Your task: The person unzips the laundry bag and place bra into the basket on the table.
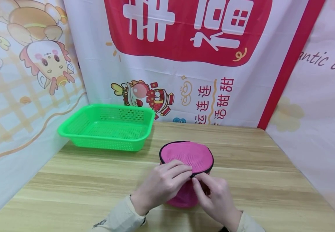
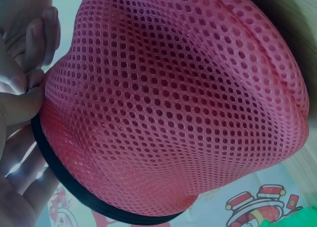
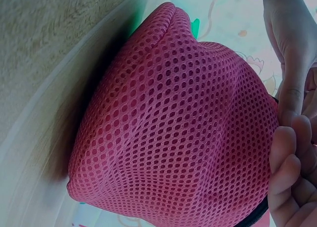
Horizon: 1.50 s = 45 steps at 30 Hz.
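Observation:
A round pink mesh laundry bag [image 1: 184, 198] stands on the table in front of me, its flat lid [image 1: 189, 154] facing up. Black zipper trim [image 1: 161, 154] runs round the lid's edge. My left hand [image 1: 162, 183] grips the near rim, fingers over the lid and thumb against the mesh side. Right beside it, my right hand [image 1: 216, 198] pinches the zipper edge between thumb and forefinger; the zipper pull is hidden by the fingertips. Both wrist views show the mesh side [image 2: 163, 103] bulging and creased below the black trim.
A green plastic basket [image 1: 106, 138] stands at the back left of the wooden table [image 1: 257, 161]. Printed cloth hangs behind [image 1: 184, 69] and along both sides.

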Each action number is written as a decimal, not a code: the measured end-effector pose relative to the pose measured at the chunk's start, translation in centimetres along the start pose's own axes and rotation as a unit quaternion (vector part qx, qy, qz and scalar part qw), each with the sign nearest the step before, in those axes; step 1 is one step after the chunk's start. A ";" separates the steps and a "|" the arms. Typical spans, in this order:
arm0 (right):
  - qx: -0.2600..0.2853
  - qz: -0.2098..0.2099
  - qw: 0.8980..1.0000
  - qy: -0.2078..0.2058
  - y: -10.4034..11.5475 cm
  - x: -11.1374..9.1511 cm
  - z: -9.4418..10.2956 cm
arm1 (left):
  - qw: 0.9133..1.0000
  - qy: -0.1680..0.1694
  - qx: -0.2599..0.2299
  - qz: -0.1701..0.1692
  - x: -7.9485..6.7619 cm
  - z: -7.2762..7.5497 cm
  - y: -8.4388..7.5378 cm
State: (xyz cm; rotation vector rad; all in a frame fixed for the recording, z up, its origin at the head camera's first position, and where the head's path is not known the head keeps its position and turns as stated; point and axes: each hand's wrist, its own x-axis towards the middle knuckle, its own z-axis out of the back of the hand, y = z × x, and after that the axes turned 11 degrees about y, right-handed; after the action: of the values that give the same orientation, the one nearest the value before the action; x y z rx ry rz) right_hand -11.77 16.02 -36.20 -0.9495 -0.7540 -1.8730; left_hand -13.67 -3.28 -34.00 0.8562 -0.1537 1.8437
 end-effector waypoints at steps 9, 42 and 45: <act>0.004 -0.005 1.000 -0.011 0.1 0.1 0.1 | 1.000 -0.006 0.000 0.004 0.0 0.0 -0.1; 0.006 -0.004 0.999 -0.031 0.2 0.2 0.5 | 1.000 -0.012 -0.001 -0.003 0.0 0.2 0.0; 0.004 -0.005 1.000 -0.031 0.3 0.2 0.5 | 1.000 -0.012 0.000 -0.003 -0.1 0.2 0.0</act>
State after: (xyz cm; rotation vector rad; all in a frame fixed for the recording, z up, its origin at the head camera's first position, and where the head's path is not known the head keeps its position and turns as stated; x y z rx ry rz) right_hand -11.46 16.19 -35.74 -1.0035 -0.8044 -1.8542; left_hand -13.58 -3.45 -33.88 0.8782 -0.1663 1.8289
